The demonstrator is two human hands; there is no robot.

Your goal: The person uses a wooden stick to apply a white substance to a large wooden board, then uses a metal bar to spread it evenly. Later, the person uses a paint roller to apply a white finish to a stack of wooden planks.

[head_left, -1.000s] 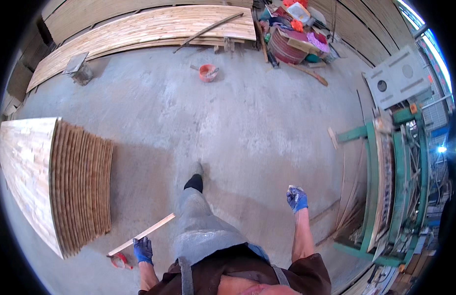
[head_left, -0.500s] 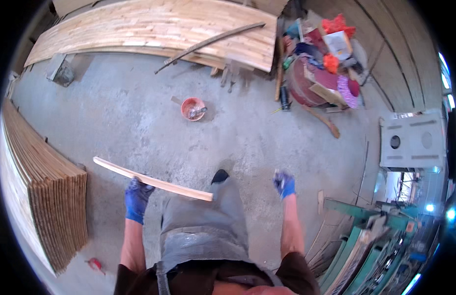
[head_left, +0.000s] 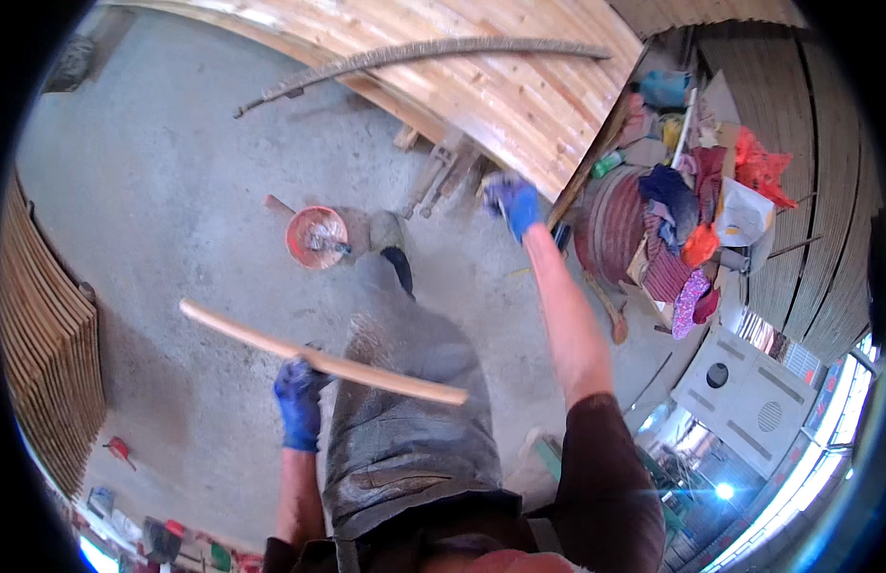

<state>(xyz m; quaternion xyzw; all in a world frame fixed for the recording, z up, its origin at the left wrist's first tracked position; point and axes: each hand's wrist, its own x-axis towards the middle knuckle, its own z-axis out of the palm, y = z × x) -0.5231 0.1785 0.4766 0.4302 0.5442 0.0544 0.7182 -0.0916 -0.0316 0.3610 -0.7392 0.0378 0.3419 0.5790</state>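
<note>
My left hand [head_left: 301, 406], in a blue work glove, is closed around a pale wooden strip [head_left: 385, 376]. The strip slants across in front of my grey apron [head_left: 405, 430], its far end out to the left. My right hand [head_left: 512, 205], gloved the same way, is stretched forward near the corner of a large wooden panel [head_left: 443, 86]. Its fingers are curled; a small pale bit shows at the fingertips, too small to name. Whether that hand touches the panel, I cannot tell.
A red bucket [head_left: 317, 237] with paste-like residue stands on the concrete floor by my foot. A long dark bar [head_left: 414, 55] lies across the panel. Stacked boards [head_left: 46, 344] stand left. Cloths and bags [head_left: 677, 215] heap over a reddish drum [head_left: 610, 229] at right.
I have stepped forward and turned right, nearer the panel. My right hand has moved forward from beside my body to the panel's corner. The strip stays in my left hand.
</note>
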